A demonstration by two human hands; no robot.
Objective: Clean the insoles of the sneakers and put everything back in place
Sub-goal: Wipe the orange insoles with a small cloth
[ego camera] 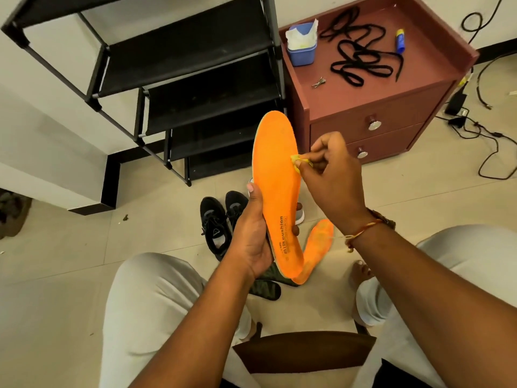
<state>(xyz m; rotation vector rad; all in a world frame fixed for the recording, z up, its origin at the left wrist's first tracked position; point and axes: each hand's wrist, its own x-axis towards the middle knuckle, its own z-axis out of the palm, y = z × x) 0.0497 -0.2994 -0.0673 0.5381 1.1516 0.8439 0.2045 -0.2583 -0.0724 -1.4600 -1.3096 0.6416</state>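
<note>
On the head camera, my left hand is wrapped round the heel end of the long orange foam insole, standing it toe-up above the floor. My right hand pinches a small crumpled yellow wipe against the insole's right edge. I'd grip the heel firmly and rub in short strokes along the length, so the thin toe doesn't flex away. A second orange insole lies below, near the black mesh sneakers.
</note>
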